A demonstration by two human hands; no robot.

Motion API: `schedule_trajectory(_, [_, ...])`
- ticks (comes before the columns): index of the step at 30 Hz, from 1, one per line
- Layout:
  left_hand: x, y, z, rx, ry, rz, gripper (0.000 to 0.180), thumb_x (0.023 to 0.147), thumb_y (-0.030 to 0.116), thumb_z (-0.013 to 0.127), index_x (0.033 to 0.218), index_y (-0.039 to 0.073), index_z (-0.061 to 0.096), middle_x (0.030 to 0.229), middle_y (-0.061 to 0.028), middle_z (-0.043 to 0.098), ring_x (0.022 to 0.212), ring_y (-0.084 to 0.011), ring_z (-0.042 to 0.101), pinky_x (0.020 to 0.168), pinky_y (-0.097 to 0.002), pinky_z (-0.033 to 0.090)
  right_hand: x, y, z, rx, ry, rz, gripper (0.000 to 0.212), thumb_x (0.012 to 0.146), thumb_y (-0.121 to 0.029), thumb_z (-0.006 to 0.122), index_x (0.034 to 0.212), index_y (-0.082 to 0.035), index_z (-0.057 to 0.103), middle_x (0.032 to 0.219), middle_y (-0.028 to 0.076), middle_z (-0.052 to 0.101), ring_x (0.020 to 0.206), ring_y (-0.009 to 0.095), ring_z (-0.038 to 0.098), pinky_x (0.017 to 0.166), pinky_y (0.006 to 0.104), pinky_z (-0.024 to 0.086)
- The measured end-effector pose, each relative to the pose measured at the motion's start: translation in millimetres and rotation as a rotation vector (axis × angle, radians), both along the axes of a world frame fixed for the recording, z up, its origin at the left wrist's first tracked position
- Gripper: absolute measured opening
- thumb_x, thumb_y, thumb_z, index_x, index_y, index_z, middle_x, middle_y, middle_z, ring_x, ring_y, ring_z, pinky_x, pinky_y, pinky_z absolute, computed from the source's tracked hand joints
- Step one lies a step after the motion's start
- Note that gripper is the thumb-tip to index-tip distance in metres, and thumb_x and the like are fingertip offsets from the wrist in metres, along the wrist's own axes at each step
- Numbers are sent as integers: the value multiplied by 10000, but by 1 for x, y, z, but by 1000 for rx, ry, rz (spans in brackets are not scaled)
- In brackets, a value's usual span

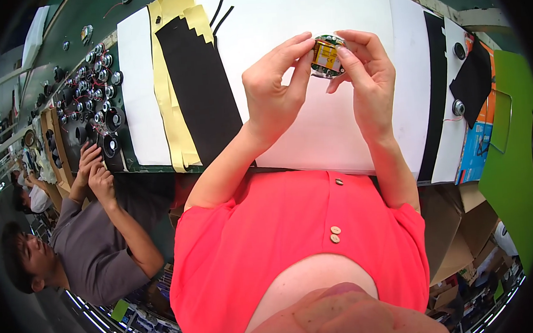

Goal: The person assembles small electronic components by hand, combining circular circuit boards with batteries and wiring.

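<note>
Above the white work surface (pixel 306 11), a small round green circuit board (pixel 331 39) is held up between my two hands. A yellow-orange battery pack (pixel 326 56) with a pale label sits on its face. My left hand (pixel 278 86) is closed on the board's left edge, thumb and fingertips pinching it. From the right, my right hand (pixel 371 77) grips the other edge, its thumb lying over the battery's side and its fingers partly behind. The board's underside is hidden.
Left of my arms lie a black fabric strip (pixel 197 85) and yellow adhesive sheets (pixel 182 135). Many small round speakers (pixel 99 76) with red wires crowd the far left, where a co-worker (pixel 100 244) handles parts. Cardboard boxes (pixel 453 228) stand at lower right.
</note>
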State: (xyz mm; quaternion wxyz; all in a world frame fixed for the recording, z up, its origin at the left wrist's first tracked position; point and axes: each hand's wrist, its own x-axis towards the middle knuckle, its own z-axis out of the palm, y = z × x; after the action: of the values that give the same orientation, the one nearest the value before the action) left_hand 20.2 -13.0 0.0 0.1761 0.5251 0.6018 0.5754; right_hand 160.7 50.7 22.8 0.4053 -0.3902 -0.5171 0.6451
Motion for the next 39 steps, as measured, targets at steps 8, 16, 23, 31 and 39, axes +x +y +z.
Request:
schedule_trajectory(8, [20,-1,5,-31,-348,35,264,932,-8,698,1195,-36,682,1300,-208,687,1046,-230,729,892,-322,592,-12,-11,-4,42,39,-76,227,1025,-41,551,1243,20,549,1064,107,677,905,134,675,577,255,591])
schedule_trajectory(16, [14,1,5,-81,-490,13,247,946,13,690,1186,-42,669,1268,-203,699,1035,-227,731,855,-321,604,-17,-11,-5,84,5,-72,230,1044,-68,544,1260,9,565,1101,106,695,874,125,674,611,260,583])
schedule_trajectory(23, [8,-7,-5,-9,-58,-17,418,948,-37,677,1362,1,634,1348,-189,666,1134,-238,710,851,-320,628,-10,-4,-4,9,55,-16,233,1036,-53,551,1253,33,551,1060,125,691,890,150,690,584,271,605])
schedule_trajectory(31, [5,-9,-8,45,-12,-1,423,913,-34,690,1333,-32,637,1339,-255,648,1050,-325,743,753,-350,648,-13,-4,-3,10,55,-7,228,1037,-60,556,1247,30,560,1003,110,690,873,144,686,579,267,604])
schedule_trajectory(39, [5,-10,-10,12,33,17,385,905,-5,695,1287,-42,661,1318,-257,656,996,-334,746,741,-351,631,-14,-3,-7,-14,-11,-8,210,1030,-34,549,1232,20,571,990,94,690,830,114,664,559,238,543])
